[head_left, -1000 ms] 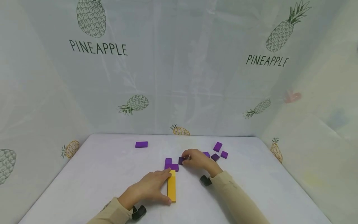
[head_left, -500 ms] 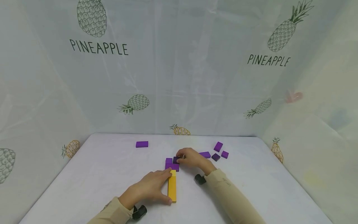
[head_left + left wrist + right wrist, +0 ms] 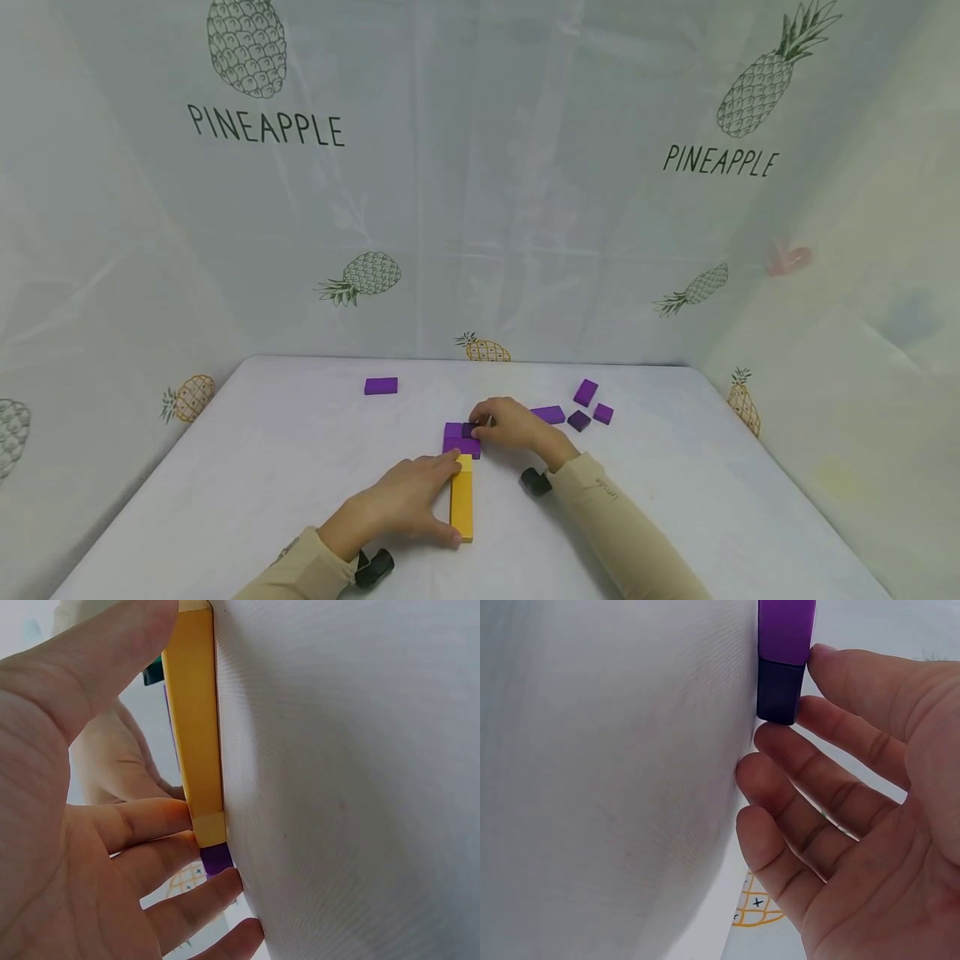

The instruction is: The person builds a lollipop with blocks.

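Observation:
In the head view, a long yellow block lies with a lighter yellow cube at its far end. My left hand rests along their left side, thumb near the close end and fingertips by the cube, fingers fairly straight. Beyond them sit a purple block and a small purple block. My right hand holds a dark purple cube between thumb and fingers, touching the small purple block. In the right wrist view this dark cube stands flush against purple.
To the right lie a long purple block, another purple block, a dark purple cube and a small purple block. One purple block lies at the back left of the white table. Pineapple-printed sheets surround it.
My right hand has moved left with the dark purple cube, bringing it from the right of the purple blocks up against the small one. The left hand stays in place.

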`<state>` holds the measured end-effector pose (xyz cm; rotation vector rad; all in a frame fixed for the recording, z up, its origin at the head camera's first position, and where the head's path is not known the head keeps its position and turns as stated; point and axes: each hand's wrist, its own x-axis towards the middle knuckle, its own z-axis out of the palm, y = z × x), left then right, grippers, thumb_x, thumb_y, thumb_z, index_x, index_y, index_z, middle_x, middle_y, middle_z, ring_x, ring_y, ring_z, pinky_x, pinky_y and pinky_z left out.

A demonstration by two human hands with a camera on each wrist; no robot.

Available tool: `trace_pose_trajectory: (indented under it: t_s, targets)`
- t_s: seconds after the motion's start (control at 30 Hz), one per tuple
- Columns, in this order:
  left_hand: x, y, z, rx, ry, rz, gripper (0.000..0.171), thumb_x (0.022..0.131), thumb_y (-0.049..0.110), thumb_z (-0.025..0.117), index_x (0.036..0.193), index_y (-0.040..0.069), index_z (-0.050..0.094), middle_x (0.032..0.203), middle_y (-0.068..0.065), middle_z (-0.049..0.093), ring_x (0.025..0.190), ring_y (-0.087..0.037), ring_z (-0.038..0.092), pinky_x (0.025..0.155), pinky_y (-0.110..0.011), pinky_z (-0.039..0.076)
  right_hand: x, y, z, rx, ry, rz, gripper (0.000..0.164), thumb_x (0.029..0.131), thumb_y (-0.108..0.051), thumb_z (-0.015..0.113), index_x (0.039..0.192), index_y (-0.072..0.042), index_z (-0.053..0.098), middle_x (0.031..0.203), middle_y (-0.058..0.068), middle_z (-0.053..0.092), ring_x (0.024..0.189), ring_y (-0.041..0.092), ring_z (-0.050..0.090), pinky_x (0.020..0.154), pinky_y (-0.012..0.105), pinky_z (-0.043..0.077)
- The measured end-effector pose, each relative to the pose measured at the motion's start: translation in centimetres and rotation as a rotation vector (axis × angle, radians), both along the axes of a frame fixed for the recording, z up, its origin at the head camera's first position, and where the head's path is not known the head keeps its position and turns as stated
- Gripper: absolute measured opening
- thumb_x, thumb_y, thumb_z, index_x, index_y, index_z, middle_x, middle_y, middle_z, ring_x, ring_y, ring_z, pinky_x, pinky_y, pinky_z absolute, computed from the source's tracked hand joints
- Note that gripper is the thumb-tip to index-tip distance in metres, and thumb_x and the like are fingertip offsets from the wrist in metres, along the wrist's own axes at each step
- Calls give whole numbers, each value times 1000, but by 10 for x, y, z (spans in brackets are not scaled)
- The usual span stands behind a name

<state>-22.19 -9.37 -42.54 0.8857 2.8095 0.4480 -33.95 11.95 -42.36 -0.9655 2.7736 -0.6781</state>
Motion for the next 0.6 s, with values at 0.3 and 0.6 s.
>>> trace_pose_trajectory:
  t_s: [0.3, 0.6]
  targets:
    - [1, 0, 0, -2, 22, 2, 98, 66, 70, 70, 141, 12, 45, 153, -6, 33, 133, -28, 39, 104, -54, 34, 0, 0, 0, 1, 3, 2, 19, 91, -22, 66, 108, -14, 68, 90, -9, 63, 80, 8, 55, 76, 25, 49]
    - [1, 0, 0, 3, -6, 14, 97, 66, 70, 70, 140, 14, 46, 152, -4, 34, 133, -28, 40, 104, -54, 34, 0, 21, 5, -26, 10, -56, 26, 90, -24, 66, 112, -10, 67, 93, -5, 62, 82, 12, 55, 72, 29, 49]
